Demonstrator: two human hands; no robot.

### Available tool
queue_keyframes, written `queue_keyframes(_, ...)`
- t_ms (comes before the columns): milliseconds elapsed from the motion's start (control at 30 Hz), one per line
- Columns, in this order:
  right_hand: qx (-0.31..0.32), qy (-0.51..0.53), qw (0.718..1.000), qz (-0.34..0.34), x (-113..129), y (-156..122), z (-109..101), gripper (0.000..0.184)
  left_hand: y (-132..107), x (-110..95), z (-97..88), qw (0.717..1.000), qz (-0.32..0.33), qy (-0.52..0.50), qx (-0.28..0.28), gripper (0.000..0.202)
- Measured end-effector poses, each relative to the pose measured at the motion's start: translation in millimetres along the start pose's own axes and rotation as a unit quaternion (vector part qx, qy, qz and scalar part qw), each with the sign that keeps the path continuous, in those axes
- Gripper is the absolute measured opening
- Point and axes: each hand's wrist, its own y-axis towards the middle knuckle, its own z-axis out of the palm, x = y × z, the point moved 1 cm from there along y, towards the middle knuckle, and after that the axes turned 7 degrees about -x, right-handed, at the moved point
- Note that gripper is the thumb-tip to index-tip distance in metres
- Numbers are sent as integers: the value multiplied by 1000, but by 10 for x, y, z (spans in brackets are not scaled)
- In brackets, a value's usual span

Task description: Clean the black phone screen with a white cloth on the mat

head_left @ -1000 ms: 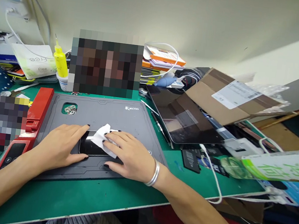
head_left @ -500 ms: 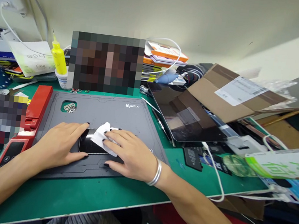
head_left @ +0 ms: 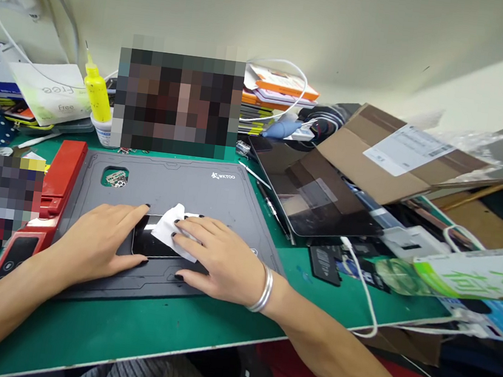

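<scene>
A black phone (head_left: pixel 149 245) lies screen up on a grey work mat (head_left: pixel 178 188). My left hand (head_left: pixel 95 243) rests flat on the phone's left end, thumb and forefinger spread around it. With its fingers laid flat, my right hand (head_left: pixel 215 260) presses a crumpled white wipe (head_left: pixel 168 229) onto the phone's screen. A silver bangle (head_left: pixel 262 289) sits on my right wrist.
A red tool case (head_left: pixel 51 194) lies left of the mat. Behind it stand a yellow squeeze bottle (head_left: pixel 95 93) and a white cup. To the right lie a dark tablet (head_left: pixel 309 199), a cardboard box (head_left: pixel 387 159), a white cable (head_left: pixel 361 287) and packets. The green table mat (head_left: pixel 147 328) ends near me.
My hands, the wipe and the phone keep their places on the mat. Only the camera has tilted slightly, which shifts the desk a little in the picture.
</scene>
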Motion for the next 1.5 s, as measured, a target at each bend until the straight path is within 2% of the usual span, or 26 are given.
queue_keyframes(600,2,1,1000,2,-9,-13,-10,41,2,-9,-11,1000,16,11,-15,66)
queue_keyframes(1067,2,0,1000,0,-2,-16,-5,40,2,-11,-4,1000,-3,-1,6,65)
queue_keyframes(1300,8,10,1000,4,-4,-9,-6,40,3,-2,-1,999,-29,-13,36,63)
queue_keyframes(1500,13,-6,1000,14,-10,2,-9,41,3,6,-3,998,-41,-30,31,62)
